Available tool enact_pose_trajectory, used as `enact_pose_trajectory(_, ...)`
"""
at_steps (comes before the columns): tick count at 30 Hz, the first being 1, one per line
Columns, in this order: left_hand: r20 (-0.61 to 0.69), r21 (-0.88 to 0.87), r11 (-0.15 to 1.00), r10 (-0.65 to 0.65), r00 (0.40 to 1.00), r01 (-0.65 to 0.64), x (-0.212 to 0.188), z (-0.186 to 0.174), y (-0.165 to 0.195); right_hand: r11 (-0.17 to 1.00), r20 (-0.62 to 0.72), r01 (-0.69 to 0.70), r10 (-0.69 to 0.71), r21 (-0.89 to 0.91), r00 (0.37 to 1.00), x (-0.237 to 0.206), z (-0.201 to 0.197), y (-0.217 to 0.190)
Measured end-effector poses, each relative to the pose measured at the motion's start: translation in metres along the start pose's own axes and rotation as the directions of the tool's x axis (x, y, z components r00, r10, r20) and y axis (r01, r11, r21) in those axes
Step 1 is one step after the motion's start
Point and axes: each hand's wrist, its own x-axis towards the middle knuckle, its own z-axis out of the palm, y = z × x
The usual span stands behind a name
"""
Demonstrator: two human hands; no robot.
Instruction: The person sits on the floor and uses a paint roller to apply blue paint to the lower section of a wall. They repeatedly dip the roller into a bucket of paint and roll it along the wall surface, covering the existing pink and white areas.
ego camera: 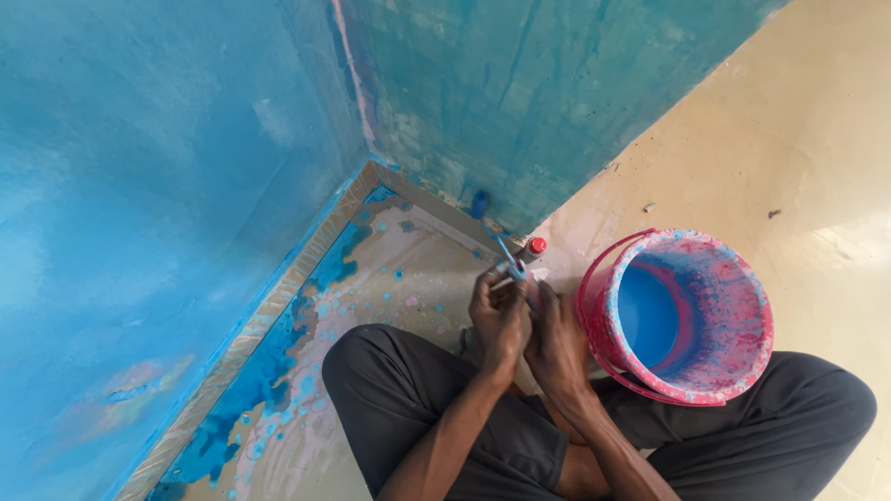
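1. Both hands meet low over the floor, between the squatting person's knees, close to where two blue walls join.
2. Left hand [497,315] is curled shut around the handle of a small paint roller [509,263], knuckles up, fingers wrapped tight.
3. Right hand [555,336] sits just beside it, touching the left, fingers bent toward the same handle; how firm its hold is cannot be told from this angle.
4. Smeared with blue, the paint roller slants up and away from the hands, its blue sleeve [479,204] resting against the foot of the right-hand wall [520,83], near the room's corner.
5. A red-tipped stub [535,246] pokes out just beyond the fingers, right of the roller's stem.
6. Standing upright on the cream floor [789,139], a red bucket [738,320] splashed with pale blue sits just to the right of the right hand, against the person's right leg, with blue paint [647,315] pooled inside.
7. Blue drips and blotches [278,362] mark the floor along the base of the left-hand wall [139,186].
8. Dark trousers [408,399] cover both bent legs.
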Motion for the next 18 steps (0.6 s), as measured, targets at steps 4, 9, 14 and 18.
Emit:
enact_pose_trajectory(4,0.022,-0.041,0.999,0.008,1.000,-0.007,-0.010,0.005,-0.005,0.995,-0.054,0.077,-0.074,0.057,0.996,-0.009,-0.006,0.004)
enact_pose_trajectory(9,0.140,0.064,0.998,-0.024,0.990,0.016,-0.038,0.015,-0.032,0.995,-0.134,0.099,-0.101,-0.015,0.986,-0.043,-0.030,0.024)
enact_pose_trajectory(14,0.036,-0.015,1.000,0.020,0.999,-0.020,-0.014,0.010,-0.024,1.000,-0.054,0.002,-0.001,0.020,0.999,-0.018,-0.013,0.007)
enact_pose_trajectory(18,-0.071,-0.070,0.997,-0.032,0.997,0.027,0.004,0.003,-0.010,0.996,-0.089,0.087,-0.087,0.003,0.992,0.000,0.002,-0.010)
